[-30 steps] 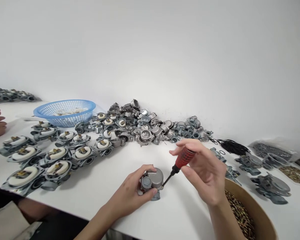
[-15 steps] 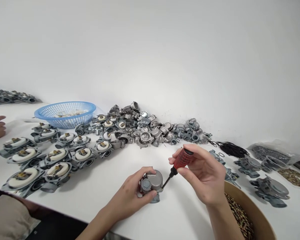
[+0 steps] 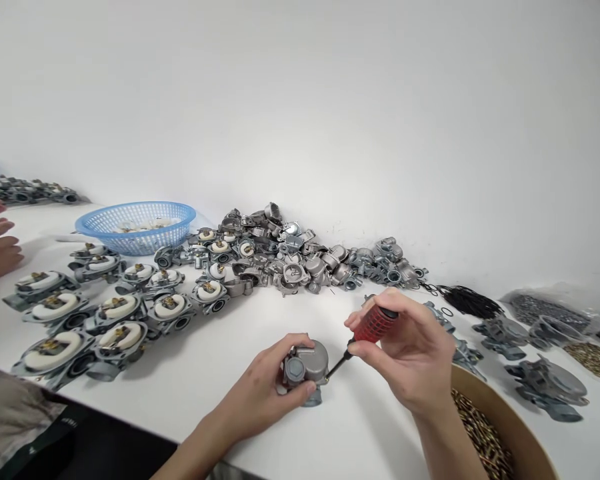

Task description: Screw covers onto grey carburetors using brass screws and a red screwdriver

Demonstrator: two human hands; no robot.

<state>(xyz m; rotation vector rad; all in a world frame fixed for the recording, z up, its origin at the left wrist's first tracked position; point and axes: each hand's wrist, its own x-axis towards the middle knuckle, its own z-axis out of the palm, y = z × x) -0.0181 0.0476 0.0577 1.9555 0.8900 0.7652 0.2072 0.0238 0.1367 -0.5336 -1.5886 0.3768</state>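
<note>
My left hand (image 3: 265, 393) grips the carburetor (image 3: 306, 369) on the table (image 3: 190, 373). My right hand (image 3: 413, 353) is closed on the screwdriver (image 3: 369, 331), its tip at the carburetor's edge.

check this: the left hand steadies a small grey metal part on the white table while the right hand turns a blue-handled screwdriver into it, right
Not quite: in the head view the screwdriver handle is red, not blue. The left hand does steady the grey metal part on the white table, with the right hand on the tool.

Head-worn camera looks forward and down, close over the table (image 3: 190, 373) (edges perhaps distorted).
</note>
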